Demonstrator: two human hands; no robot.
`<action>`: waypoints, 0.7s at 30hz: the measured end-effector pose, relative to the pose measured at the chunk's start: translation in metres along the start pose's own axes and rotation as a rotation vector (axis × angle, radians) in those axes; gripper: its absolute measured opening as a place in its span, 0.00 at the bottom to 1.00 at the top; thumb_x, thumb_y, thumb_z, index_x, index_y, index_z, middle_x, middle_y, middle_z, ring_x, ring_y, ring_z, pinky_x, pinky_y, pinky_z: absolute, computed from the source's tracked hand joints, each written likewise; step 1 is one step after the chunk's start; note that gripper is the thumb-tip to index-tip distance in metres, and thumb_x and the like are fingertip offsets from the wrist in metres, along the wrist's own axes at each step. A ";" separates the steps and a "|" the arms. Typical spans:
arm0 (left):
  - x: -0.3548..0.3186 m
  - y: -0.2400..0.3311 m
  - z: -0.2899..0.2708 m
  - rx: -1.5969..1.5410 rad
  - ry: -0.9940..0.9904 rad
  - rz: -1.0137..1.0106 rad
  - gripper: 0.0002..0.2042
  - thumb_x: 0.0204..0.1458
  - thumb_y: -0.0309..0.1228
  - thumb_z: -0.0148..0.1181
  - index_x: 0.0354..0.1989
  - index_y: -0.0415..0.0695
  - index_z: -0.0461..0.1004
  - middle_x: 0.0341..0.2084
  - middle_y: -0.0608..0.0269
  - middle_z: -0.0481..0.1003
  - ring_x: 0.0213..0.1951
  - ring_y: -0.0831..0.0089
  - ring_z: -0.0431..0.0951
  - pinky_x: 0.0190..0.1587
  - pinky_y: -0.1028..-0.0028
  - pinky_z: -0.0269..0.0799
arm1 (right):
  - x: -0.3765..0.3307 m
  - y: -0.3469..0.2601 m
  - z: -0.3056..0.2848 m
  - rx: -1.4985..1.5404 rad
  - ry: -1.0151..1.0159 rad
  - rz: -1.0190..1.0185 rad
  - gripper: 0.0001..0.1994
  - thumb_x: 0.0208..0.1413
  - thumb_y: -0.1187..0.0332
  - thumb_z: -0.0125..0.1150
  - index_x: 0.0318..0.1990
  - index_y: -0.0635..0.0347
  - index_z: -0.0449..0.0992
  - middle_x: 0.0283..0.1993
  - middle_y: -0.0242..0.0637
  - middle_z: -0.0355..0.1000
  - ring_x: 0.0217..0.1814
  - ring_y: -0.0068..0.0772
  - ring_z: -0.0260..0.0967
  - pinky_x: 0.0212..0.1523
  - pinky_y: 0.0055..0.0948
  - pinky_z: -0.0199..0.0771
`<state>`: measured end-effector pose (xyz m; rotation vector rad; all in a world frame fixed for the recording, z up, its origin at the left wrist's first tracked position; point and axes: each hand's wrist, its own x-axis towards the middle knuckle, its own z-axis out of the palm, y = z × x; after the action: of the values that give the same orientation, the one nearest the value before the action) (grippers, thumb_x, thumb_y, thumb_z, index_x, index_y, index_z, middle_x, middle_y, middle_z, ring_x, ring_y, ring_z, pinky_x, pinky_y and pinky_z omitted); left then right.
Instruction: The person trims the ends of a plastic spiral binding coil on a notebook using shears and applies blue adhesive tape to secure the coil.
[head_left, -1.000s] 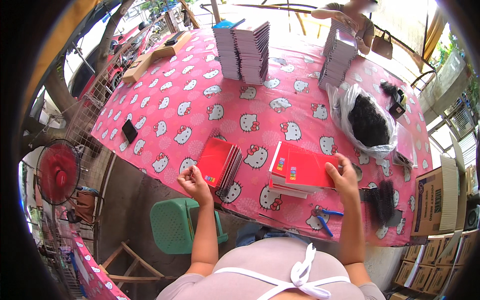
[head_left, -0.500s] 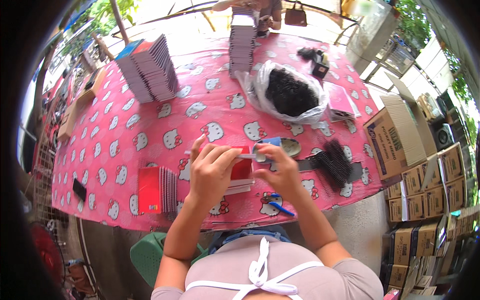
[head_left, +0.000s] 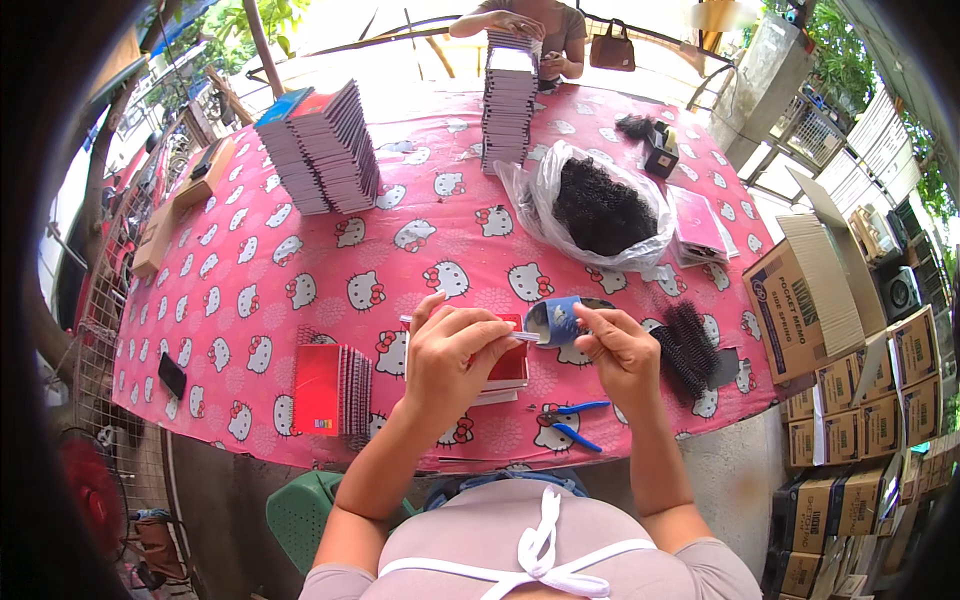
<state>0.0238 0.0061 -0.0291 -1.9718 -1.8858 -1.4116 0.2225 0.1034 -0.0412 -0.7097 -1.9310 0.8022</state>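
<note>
My left hand (head_left: 450,350) is closed around a thin notepad (head_left: 525,337), held nearly edge-on so that mostly its pale edge shows. To the right, apart from the pad's end, my right hand (head_left: 620,345) has its thumb and fingers pinched together. Whatever is between them is too small to make out. Red-covered notebooks (head_left: 512,370) lie in a pile below my left hand, partly hidden by it. Behind the gap between my hands sits a blue patterned, rounded object (head_left: 562,322) with an open end. Blue-handled pliers (head_left: 575,408) lie nearer me.
Red spiral notebooks (head_left: 318,390) stand at left, near a black phone (head_left: 172,375). Black binding coils (head_left: 688,350) lie at right; more fill a plastic bag (head_left: 540,205). Tall notebook stacks (head_left: 325,150) stand farther back, where another person (head_left: 560,40) handles one. Cartons (head_left: 810,310) are at right.
My right hand has moved right, away from the notepad's end, and its fingers have drawn together. My left hand still grips the notepad. The whole view has shifted slightly.
</note>
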 end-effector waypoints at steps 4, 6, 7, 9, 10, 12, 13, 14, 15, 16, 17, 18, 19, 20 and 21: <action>0.000 0.006 0.005 0.110 0.094 -0.040 0.08 0.39 0.34 0.72 0.31 0.55 0.84 0.30 0.73 0.79 0.39 0.74 0.75 0.61 0.59 0.48 | 0.016 -0.009 0.007 -0.019 -0.060 -0.071 0.12 0.45 0.79 0.68 0.39 0.62 0.81 0.35 0.35 0.73 0.33 0.25 0.72 0.30 0.23 0.72; -0.002 0.007 0.007 0.178 0.125 -0.036 0.08 0.39 0.37 0.72 0.30 0.57 0.84 0.29 0.76 0.78 0.43 0.76 0.73 0.61 0.57 0.41 | 0.020 -0.008 0.007 -0.035 -0.087 -0.074 0.11 0.44 0.79 0.68 0.37 0.61 0.81 0.34 0.34 0.73 0.33 0.25 0.71 0.31 0.24 0.71; -0.002 0.006 0.009 0.162 0.116 -0.048 0.08 0.39 0.37 0.72 0.30 0.57 0.84 0.28 0.77 0.78 0.41 0.76 0.73 0.60 0.58 0.43 | 0.025 -0.009 0.004 -0.029 -0.122 -0.085 0.10 0.44 0.79 0.68 0.37 0.61 0.81 0.33 0.35 0.72 0.33 0.26 0.71 0.31 0.25 0.71; -0.001 0.004 0.009 0.136 0.094 -0.082 0.07 0.39 0.37 0.72 0.30 0.56 0.84 0.27 0.77 0.78 0.39 0.76 0.73 0.59 0.58 0.45 | 0.033 -0.011 0.001 0.030 -0.220 -0.067 0.09 0.44 0.79 0.68 0.36 0.60 0.80 0.32 0.35 0.72 0.33 0.27 0.71 0.32 0.26 0.70; -0.002 0.004 0.009 0.132 0.089 -0.096 0.07 0.41 0.39 0.71 0.29 0.56 0.83 0.27 0.77 0.78 0.38 0.76 0.73 0.59 0.57 0.45 | 0.035 -0.012 0.000 0.078 -0.281 -0.040 0.09 0.45 0.79 0.67 0.35 0.60 0.80 0.32 0.35 0.71 0.33 0.27 0.71 0.32 0.26 0.70; -0.004 0.003 0.010 0.118 0.076 -0.122 0.08 0.43 0.42 0.69 0.29 0.56 0.82 0.27 0.77 0.77 0.37 0.75 0.72 0.57 0.55 0.45 | 0.039 -0.010 -0.004 0.122 -0.367 0.027 0.08 0.46 0.80 0.66 0.35 0.60 0.80 0.32 0.35 0.71 0.33 0.28 0.70 0.33 0.26 0.69; -0.004 0.004 0.011 0.123 0.091 -0.127 0.08 0.43 0.42 0.69 0.29 0.55 0.82 0.26 0.77 0.77 0.36 0.75 0.72 0.57 0.55 0.46 | 0.041 -0.009 -0.005 0.120 -0.395 0.066 0.08 0.47 0.80 0.65 0.35 0.60 0.80 0.32 0.36 0.71 0.32 0.28 0.70 0.33 0.26 0.69; -0.003 0.004 0.013 0.126 0.107 -0.131 0.09 0.43 0.42 0.69 0.29 0.55 0.82 0.26 0.77 0.77 0.36 0.75 0.72 0.57 0.56 0.46 | 0.042 -0.008 -0.007 0.115 -0.421 0.105 0.08 0.48 0.80 0.64 0.36 0.60 0.80 0.32 0.36 0.71 0.32 0.27 0.70 0.33 0.25 0.69; -0.003 0.004 0.014 0.129 0.122 -0.134 0.09 0.43 0.43 0.69 0.30 0.54 0.82 0.25 0.76 0.77 0.35 0.75 0.72 0.56 0.57 0.47 | 0.041 -0.009 -0.006 0.078 -0.411 0.055 0.07 0.49 0.80 0.64 0.36 0.62 0.79 0.32 0.35 0.71 0.33 0.26 0.70 0.33 0.25 0.69; -0.003 0.004 0.015 0.133 0.117 -0.129 0.10 0.42 0.43 0.70 0.30 0.54 0.82 0.25 0.76 0.77 0.35 0.75 0.72 0.56 0.58 0.47 | 0.039 -0.010 -0.006 0.041 -0.401 0.005 0.07 0.49 0.81 0.63 0.37 0.64 0.78 0.33 0.34 0.71 0.34 0.24 0.69 0.33 0.24 0.69; -0.005 0.003 0.014 0.142 0.114 -0.127 0.10 0.42 0.43 0.70 0.30 0.54 0.82 0.25 0.76 0.77 0.35 0.75 0.72 0.56 0.58 0.48 | 0.039 -0.011 -0.004 0.007 -0.394 -0.047 0.06 0.50 0.81 0.63 0.37 0.66 0.77 0.34 0.34 0.70 0.35 0.23 0.69 0.34 0.23 0.69; -0.006 0.003 0.014 0.151 0.111 -0.125 0.10 0.42 0.43 0.70 0.30 0.54 0.81 0.25 0.76 0.76 0.35 0.75 0.72 0.55 0.59 0.48 | 0.039 -0.013 -0.004 0.059 -0.437 0.081 0.06 0.51 0.80 0.63 0.36 0.65 0.77 0.34 0.34 0.70 0.36 0.23 0.69 0.33 0.24 0.69; -0.005 0.003 0.013 0.161 0.124 -0.116 0.10 0.41 0.41 0.71 0.29 0.52 0.81 0.25 0.75 0.77 0.34 0.75 0.72 0.54 0.61 0.49 | 0.040 -0.015 -0.004 0.111 -0.478 0.209 0.05 0.51 0.79 0.63 0.36 0.65 0.76 0.34 0.34 0.70 0.36 0.24 0.68 0.33 0.25 0.69; -0.004 0.005 0.012 0.166 0.133 -0.105 0.10 0.39 0.40 0.72 0.29 0.51 0.81 0.25 0.74 0.77 0.33 0.75 0.72 0.54 0.63 0.50 | 0.039 -0.017 -0.005 0.160 -0.514 0.343 0.04 0.52 0.78 0.62 0.35 0.65 0.76 0.34 0.34 0.70 0.37 0.24 0.68 0.33 0.25 0.69; -0.003 0.005 0.012 0.171 0.142 -0.094 0.11 0.37 0.38 0.74 0.28 0.50 0.81 0.25 0.73 0.78 0.32 0.75 0.72 0.53 0.65 0.51 | 0.036 -0.018 -0.004 0.073 -0.480 0.271 0.04 0.52 0.77 0.63 0.35 0.64 0.75 0.34 0.35 0.70 0.36 0.25 0.69 0.32 0.27 0.69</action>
<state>0.0353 0.0102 -0.0350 -1.6814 -1.9850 -1.3228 0.2076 0.1202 -0.0072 -0.7966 -2.2395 1.2994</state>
